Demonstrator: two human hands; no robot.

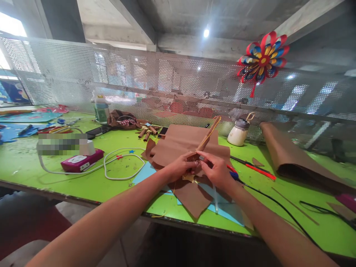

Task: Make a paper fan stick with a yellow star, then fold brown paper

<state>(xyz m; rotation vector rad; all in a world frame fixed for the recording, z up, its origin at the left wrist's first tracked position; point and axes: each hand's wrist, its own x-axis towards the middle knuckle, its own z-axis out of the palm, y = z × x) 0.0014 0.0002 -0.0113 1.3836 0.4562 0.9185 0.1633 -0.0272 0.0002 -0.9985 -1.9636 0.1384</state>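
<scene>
My left hand [182, 167] is closed around the lower end of a narrow brown paper roll [207, 138], which slants up and away. A yellow string [213, 129] runs along the roll and loops over its top. On the right, my right hand [216, 168] pinches the roll's lower end with thumb and index finger; a small greyish bit shows between them. Brown paper sheets [178, 142] lie beneath and behind both hands. Below my right hand hangs a clear stick [216, 202]. A blue and red tool [233, 172] with a black cord is partly hidden behind my right wrist.
Short brown paper rolls [146, 133] lie behind left. A purple tissue pack [82, 161] and a white cable [124, 179] are farther left. Red-handled scissors [260, 171], a white bottle [238, 132] and a large brown paper roll [292, 155] sit right. A perforated metal screen [167, 85] stands behind.
</scene>
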